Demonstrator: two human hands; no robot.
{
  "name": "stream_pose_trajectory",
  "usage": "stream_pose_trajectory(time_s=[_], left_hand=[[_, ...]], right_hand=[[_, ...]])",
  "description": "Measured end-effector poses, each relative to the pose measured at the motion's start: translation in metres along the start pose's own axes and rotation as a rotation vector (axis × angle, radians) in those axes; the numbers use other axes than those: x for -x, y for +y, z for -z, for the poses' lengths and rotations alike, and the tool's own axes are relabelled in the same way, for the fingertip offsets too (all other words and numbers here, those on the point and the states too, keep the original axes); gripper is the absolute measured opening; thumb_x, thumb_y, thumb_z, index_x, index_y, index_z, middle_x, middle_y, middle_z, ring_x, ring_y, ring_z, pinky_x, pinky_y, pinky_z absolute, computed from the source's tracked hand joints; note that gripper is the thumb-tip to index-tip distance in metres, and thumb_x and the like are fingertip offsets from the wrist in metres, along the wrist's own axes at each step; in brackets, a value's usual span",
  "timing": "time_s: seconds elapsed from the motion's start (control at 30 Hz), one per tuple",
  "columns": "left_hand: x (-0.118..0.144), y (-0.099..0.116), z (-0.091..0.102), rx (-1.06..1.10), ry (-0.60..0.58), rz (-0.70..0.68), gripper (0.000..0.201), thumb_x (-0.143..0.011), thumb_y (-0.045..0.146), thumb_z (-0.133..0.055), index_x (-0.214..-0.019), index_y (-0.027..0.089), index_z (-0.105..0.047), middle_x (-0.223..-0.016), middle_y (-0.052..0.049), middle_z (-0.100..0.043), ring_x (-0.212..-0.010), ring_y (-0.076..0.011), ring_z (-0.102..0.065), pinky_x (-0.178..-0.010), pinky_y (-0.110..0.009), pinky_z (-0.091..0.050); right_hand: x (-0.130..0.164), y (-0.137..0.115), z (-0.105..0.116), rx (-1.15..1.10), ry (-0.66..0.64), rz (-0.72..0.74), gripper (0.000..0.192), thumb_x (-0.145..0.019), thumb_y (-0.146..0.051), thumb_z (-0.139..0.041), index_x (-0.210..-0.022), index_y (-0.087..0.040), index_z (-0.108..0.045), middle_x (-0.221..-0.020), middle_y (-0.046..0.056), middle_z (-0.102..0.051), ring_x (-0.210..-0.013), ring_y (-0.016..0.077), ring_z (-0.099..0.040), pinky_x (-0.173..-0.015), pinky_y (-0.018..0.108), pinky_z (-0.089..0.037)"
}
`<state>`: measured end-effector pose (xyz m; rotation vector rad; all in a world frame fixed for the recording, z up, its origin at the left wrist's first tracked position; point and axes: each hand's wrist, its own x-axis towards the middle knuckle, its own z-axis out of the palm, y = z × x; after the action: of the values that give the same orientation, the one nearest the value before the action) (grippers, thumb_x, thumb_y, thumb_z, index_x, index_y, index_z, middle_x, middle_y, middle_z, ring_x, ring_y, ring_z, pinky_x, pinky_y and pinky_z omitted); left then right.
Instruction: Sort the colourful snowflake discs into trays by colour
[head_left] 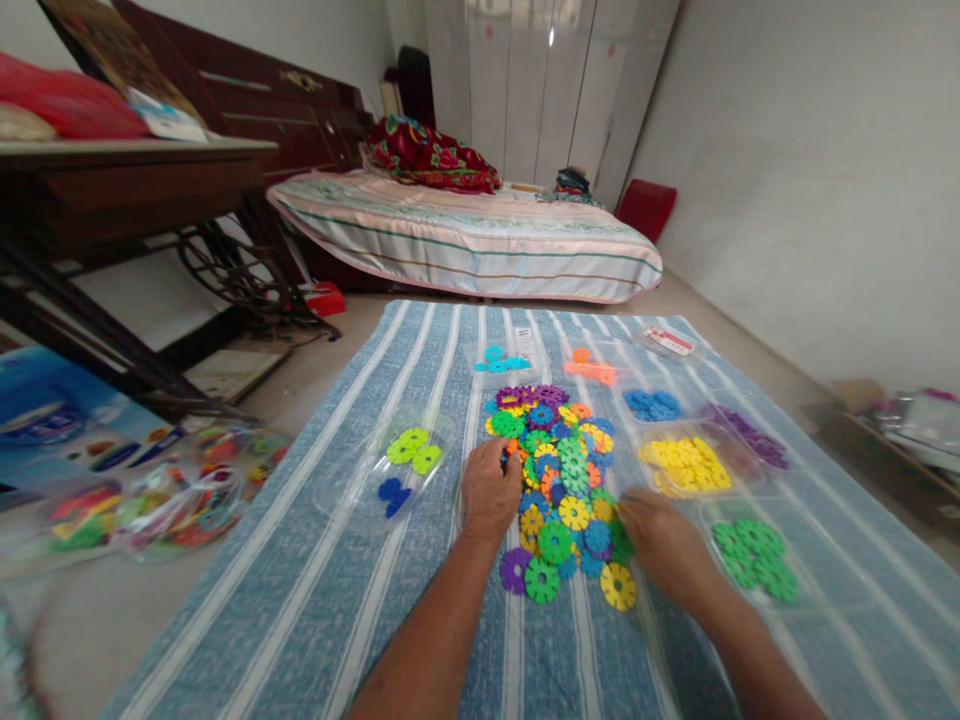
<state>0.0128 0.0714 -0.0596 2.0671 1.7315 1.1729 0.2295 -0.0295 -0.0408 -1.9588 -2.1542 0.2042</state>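
**A:** Dozens of mixed discs are left in the pile (pixel 559 470) at the middle of the striped cloth (pixel 315 600), far more than I can count one by one. Judging by that, the sorting looks less than half done.

**B:** What has come out of the pile so far?

**A:** Clear trays ring it. Left of the pile, one tray (pixel 390 470) holds two lime discs (pixel 414 448) and two dark blue ones (pixel 394 492). Beyond the pile, a few cyan pieces (pixel 499 360) and a few orange ones (pixel 589 368). To the pile's right and a bit farther off sits a small blue cluster (pixel 651 404), then purple pieces (pixel 750 435) further right, too blurred to count. Just right of the pile is a yellow heap (pixel 684 464), a dozen or more. Nearer, right of the pile, the green group (pixel 754 552) has about eight.

**B:** And the hands?

**A:** The left hand (pixel 489 490) rests on the pile's left edge, fingers curled down among the discs; whether it has one pinched I cannot tell. The right hand (pixel 664 545) lies at the pile's near right corner, fingers bent over the discs there, and its hold is hidden too.

**B:** Anything loose?

**A:** Three discs sit at the pile's near edge: purple (pixel 514 570), green (pixel 541 580), yellow (pixel 618 586). A bag of more pieces (pixel 172 495) lies well left of the pile, off the cloth.
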Motion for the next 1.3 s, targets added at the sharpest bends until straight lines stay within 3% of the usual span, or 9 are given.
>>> stream_pose_trajectory(time_s=[0.17,0.37,0.6,0.77,0.9,0.97,1.0,1.17,1.3], left_hand=[[0.001,-0.002,-0.002,0.002,0.021,-0.010,0.019,-0.079,0.020,-0.048,-0.092,0.016,-0.061,-0.093,-0.008,-0.066,-0.090,-0.0208,-0.059,-0.086,-0.035,-0.046],[0.001,-0.004,-0.004,0.016,0.028,-0.013,0.019,-0.079,0.020,-0.048,-0.092,0.015,-0.061,-0.094,-0.008,-0.066,-0.091,-0.0209,-0.058,-0.087,-0.035,-0.046],[0.001,-0.002,-0.002,0.013,0.016,-0.015,0.019,-0.079,0.020,-0.048,-0.092,0.015,-0.061,-0.094,-0.009,-0.065,-0.091,-0.0212,-0.058,-0.087,-0.035,-0.046],[0.001,-0.002,-0.001,0.006,0.010,-0.015,0.019,-0.079,0.020,-0.048,-0.092,0.016,-0.061,-0.093,-0.008,-0.065,-0.090,-0.0205,-0.058,-0.087,-0.035,-0.046],[0.001,-0.003,-0.002,0.012,0.009,-0.020,0.020,-0.079,0.020,-0.048,-0.094,0.015,-0.061,-0.093,-0.009,-0.065,-0.091,-0.0207,-0.058,-0.087,-0.035,-0.046],[0.001,-0.003,-0.002,0.013,0.009,-0.020,0.020,-0.079,0.020,-0.048,-0.093,0.015,-0.061,-0.093,-0.009,-0.065,-0.091,-0.0209,-0.058,-0.086,-0.035,-0.047],[0.000,-0.003,-0.002,0.013,0.010,-0.018,0.020,-0.079,0.020,-0.048,-0.093,0.015,-0.061,-0.093,-0.009,-0.066,-0.091,-0.0210,-0.058,-0.086,-0.035,-0.047],[0.001,-0.003,-0.003,0.013,0.012,-0.008,0.020,-0.079,0.020,-0.049,-0.093,0.015,-0.061,-0.095,-0.009,-0.065,-0.092,-0.0211,-0.058,-0.087,-0.035,-0.046],[0.001,-0.003,-0.003,0.016,0.005,-0.005,0.020,-0.079,0.020,-0.048,-0.093,0.015,-0.061,-0.095,-0.009,-0.065,-0.092,-0.0211,-0.058,-0.087,-0.035,-0.046]], right_hand=[[0.004,-0.003,0.003,-0.021,0.040,-0.044,0.035,-0.090,-0.023,-0.031,-0.068,-0.019,-0.058,-0.073,0.004,-0.059,-0.070,0.0140,-0.054,-0.065,0.024,-0.037],[0.008,0.000,0.004,-0.129,0.041,-0.045,0.031,-0.089,-0.029,-0.039,-0.068,-0.020,-0.059,-0.073,0.002,-0.059,-0.072,0.0140,-0.054,-0.066,0.024,-0.037],[0.012,0.000,-0.001,-0.159,0.178,-0.023,0.032,-0.090,-0.031,-0.039,-0.070,-0.020,-0.060,-0.071,0.002,-0.059,-0.071,0.0142,-0.055,-0.067,0.025,-0.039],[0.010,0.001,0.012,-0.098,0.349,0.028,0.032,-0.091,-0.031,-0.039,-0.070,-0.018,-0.060,-0.070,0.003,-0.060,-0.069,0.0139,-0.056,-0.066,0.024,-0.041],[0.000,0.016,0.036,0.111,0.712,-0.014,0.027,-0.089,-0.031,-0.043,-0.083,-0.015,-0.063,-0.083,0.009,-0.066,-0.082,0.0184,-0.059,-0.078,0.030,-0.044],[-0.001,0.020,0.041,0.201,0.783,-0.050,0.027,-0.089,-0.033,-0.044,-0.089,-0.014,-0.063,-0.088,0.011,-0.066,-0.085,0.0203,-0.058,-0.080,0.032,-0.043],[-0.001,0.019,0.040,0.208,0.732,-0.043,0.028,-0.089,-0.033,-0.043,-0.090,-0.014,-0.063,-0.088,0.011,-0.066,-0.084,0.0199,-0.058,-0.079,0.031,-0.043],[0.012,-0.005,0.013,0.130,0.182,-0.041,0.025,-0.089,-0.032,-0.043,-0.079,-0.021,-0.062,-0.080,0.004,-0.063,-0.078,0.0164,-0.057,-0.070,0.026,-0.041],[0.014,-0.016,-0.002,0.119,0.069,-0.105,0.024,-0.089,-0.025,-0.042,-0.078,-0.021,-0.062,-0.086,0.004,-0.061,-0.087,0.0165,-0.055,-0.075,0.025,-0.038]])
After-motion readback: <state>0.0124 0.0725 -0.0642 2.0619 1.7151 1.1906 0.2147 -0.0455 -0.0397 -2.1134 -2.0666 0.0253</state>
